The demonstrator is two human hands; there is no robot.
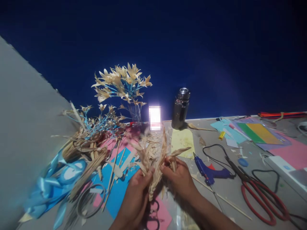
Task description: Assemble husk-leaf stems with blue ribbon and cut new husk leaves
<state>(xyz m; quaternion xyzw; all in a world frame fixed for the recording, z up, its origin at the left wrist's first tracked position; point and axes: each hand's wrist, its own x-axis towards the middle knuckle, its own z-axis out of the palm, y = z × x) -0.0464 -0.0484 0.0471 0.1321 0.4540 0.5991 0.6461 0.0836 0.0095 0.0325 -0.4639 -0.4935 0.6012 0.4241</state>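
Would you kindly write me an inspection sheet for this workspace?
Surface: grey table, littered with pale scraps.
Job's things: dried leaves, their lower end apparently plaited.
Clutter: scissors with red handles, glue gun and yellow paper on the right; blue paper and dried stalks on the left.
Hands: left hand and right hand both grip the dried leaves.
Cables: black cord loops near the glue gun; its ends are unclear.
Surroundings: dark blue wall behind; flask and pale flowers before it.

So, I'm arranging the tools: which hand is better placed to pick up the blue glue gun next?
Probably the right hand: the glue gun lies on that side, while the left hand is farther away. Both hold dried strands, so the right would need freeing first.
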